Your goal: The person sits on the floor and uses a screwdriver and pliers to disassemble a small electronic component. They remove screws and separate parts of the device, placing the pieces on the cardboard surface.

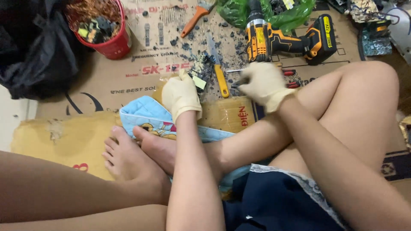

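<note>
Head view: gloved left hand (180,95) pinches a pale chip (198,82); right hand (262,84) fingers grip a slim tool (239,81).

We had one head-worn camera, looking steeply down and close over our crossed legs onto the cardboard-covered floor (128,81).

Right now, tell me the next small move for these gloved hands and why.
Probably steady the small pale part with the left hand before the right hand works its tool in: the part sits at the fingertips among dark debris, and the tool tip points toward it.
</note>
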